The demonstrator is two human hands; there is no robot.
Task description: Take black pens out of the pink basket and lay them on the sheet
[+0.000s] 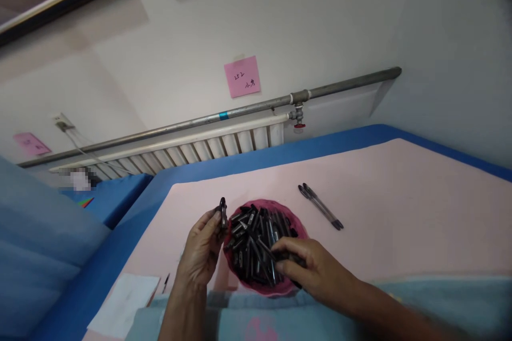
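Observation:
A round pink basket [294, 213] stands on the table in front of me, filled with loose black pen caps and clear-and-black pen parts [256, 245]. My left hand [204, 248] is raised at the basket's left rim. Its thumb and fingers pinch a black pen cap [223, 214], held upright; other small dark pieces may sit behind the fingers. Over the right side of the pile, my right hand [308, 272] has its fingers closed around a dark pen part, mostly hidden by the hand. Two capped pens [320, 206] lie side by side to the right of the basket.
White paper [124, 303] and a small black pen [166, 282] lie at the left front. A pink sheet [400, 197] covers the blue-edged table. Light-blue cloth [232, 319] lies along the near edge. Behind are a radiator [216, 148] and a pipe [344, 85].

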